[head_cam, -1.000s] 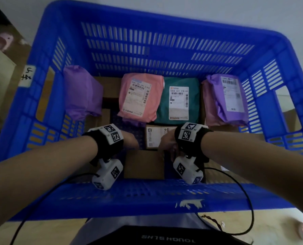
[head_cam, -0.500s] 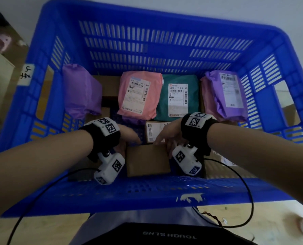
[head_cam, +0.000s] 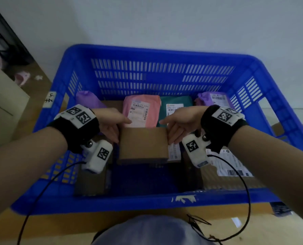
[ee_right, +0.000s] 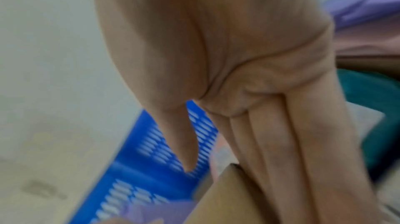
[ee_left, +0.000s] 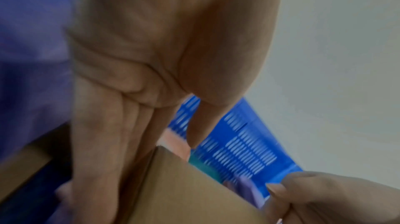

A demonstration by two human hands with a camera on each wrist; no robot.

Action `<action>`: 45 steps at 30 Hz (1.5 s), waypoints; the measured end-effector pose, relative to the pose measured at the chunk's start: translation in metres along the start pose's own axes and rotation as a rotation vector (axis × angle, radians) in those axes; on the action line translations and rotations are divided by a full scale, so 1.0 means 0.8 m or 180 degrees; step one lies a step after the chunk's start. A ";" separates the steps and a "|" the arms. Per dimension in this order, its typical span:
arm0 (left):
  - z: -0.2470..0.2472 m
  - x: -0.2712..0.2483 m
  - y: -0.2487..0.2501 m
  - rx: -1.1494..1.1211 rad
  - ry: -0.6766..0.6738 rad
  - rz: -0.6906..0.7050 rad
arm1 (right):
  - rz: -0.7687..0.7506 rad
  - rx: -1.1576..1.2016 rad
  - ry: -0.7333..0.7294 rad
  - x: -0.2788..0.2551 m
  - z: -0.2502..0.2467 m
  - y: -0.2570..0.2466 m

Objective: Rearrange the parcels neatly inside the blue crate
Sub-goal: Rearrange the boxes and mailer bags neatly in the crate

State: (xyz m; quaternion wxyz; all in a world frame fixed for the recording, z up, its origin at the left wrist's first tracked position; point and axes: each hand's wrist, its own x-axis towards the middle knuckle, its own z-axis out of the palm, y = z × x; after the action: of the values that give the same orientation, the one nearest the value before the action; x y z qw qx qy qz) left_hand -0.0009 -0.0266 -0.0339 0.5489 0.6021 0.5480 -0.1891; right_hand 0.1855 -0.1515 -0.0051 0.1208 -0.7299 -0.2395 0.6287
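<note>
A blue crate holds parcels along its far wall. At its centre, a brown cardboard box is held between the left hand and right hand, flat fingers pressing its sides. Likely mid-lift; next, find a snug gap.

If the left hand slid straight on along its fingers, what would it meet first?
Probably the pink mailer parcel just beyond the left hand, which presses the brown cardboard box; depth is unclear.

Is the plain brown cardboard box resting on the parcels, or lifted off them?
Lifted: the plain brown cardboard box is pressed between left hand and right hand, shadow beneath.
</note>
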 end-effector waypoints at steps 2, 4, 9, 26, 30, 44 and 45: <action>-0.008 -0.008 0.009 -0.0248 0.0177 0.0265 | -0.0309 0.0306 0.0136 -0.012 -0.009 -0.007; -0.013 -0.011 0.019 -0.0481 0.0403 0.0580 | -0.0697 0.0488 0.0324 -0.018 -0.020 -0.015; -0.014 -0.028 0.048 -0.1221 0.0796 0.1141 | -0.1316 0.0865 0.1014 -0.029 -0.032 -0.036; 0.023 -0.034 0.038 -0.2476 0.1182 0.1787 | -0.1978 0.1572 0.1565 0.001 -0.017 -0.014; 0.019 -0.036 0.036 -0.2573 0.1151 0.1887 | -0.2037 0.2034 0.1363 0.008 -0.014 -0.008; 0.002 -0.029 0.029 -0.2742 0.0872 0.1703 | -0.1684 0.2034 0.0824 0.025 -0.026 0.003; -0.002 -0.027 0.026 -0.2740 0.0676 0.1662 | -0.1646 0.1974 0.0781 0.025 -0.027 0.004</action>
State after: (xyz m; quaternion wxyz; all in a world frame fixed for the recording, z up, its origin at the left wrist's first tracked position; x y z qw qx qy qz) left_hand 0.0097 -0.0308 -0.0057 0.7173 0.4543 0.4604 0.2592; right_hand 0.2089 -0.1412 -0.0200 0.5161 -0.6443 -0.1980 0.5285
